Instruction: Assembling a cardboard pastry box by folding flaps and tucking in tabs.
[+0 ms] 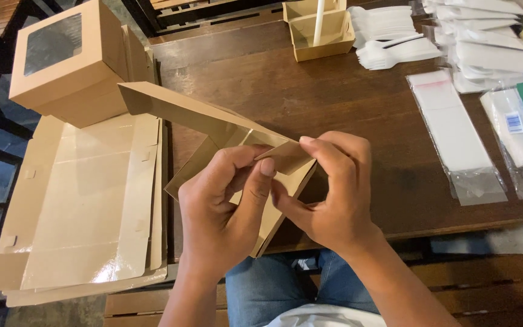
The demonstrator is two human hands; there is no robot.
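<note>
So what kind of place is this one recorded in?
Probably a food-packing spot at a café or small shop, set up on a wooden table. Both hands fold a brown cardboard box blank, beside a stack of flat blanks, a finished windowed box, white plastic forks and clear bags.

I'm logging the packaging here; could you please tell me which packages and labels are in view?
Folded brown cardboard box with clear window: far left, atop flat blanks.
Clear plastic sleeves: right, long, white insert.
White barcode label: far right, on clear packet.
Small open brown cardboard tray: top centre.
</note>
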